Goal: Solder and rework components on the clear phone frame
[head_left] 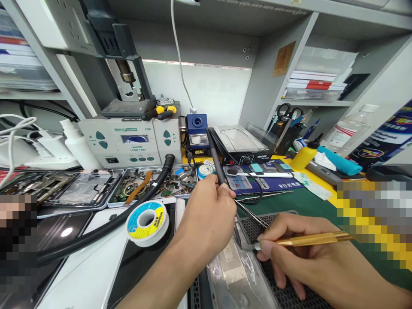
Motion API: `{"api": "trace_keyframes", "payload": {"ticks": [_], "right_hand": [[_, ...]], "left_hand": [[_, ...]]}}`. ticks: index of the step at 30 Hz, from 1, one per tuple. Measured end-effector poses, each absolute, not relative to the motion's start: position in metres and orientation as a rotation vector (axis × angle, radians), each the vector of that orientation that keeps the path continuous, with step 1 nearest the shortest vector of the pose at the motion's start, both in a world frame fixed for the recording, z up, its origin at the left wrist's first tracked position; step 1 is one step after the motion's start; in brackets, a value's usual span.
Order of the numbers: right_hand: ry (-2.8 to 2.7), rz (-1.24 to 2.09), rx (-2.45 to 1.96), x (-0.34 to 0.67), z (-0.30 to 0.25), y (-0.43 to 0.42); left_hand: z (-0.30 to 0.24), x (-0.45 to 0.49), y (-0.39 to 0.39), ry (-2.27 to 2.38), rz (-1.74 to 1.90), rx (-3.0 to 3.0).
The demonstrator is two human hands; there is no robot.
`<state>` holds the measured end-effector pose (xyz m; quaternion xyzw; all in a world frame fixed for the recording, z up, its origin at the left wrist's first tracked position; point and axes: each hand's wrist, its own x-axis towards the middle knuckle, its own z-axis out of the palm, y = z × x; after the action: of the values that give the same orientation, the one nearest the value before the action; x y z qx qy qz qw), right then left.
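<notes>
My left hand [210,210] is closed around a long, slim black tool [217,161] that slants down; a dark end shows below my fingers. In my right hand [289,253] I pinch a knife with a gold handle [315,238]. Its grey blade [249,246] points left, at the upper right edge of an opened phone body [230,262]. That phone body has a silvery, battery-like block and lies below both hands, on a black perforated mat [289,287]. Thin silver tweezers [254,213] show between my hands.
A solder reel [147,224] rests on a dark-screened tablet at left, beside a black hose [96,238]. Behind are a tray of small parts [141,182], a hot-air station [128,141], a blue soldering station [197,128] and a heating plate [241,139]. A yellow bottle [305,154] stands right.
</notes>
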<state>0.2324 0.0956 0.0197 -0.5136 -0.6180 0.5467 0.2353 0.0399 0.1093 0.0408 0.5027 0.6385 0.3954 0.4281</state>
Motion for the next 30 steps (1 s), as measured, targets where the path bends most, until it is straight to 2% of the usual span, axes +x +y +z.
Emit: {"api": "trace_keyframes", "payload": {"ticks": [30], "right_hand": [[-1.730, 1.443, -1.444, 0.2335, 0.0194, 0.0935]], "left_hand": [[0.0361, 0.0388, 0.1069, 1.511, 1.024, 1.205]]}}
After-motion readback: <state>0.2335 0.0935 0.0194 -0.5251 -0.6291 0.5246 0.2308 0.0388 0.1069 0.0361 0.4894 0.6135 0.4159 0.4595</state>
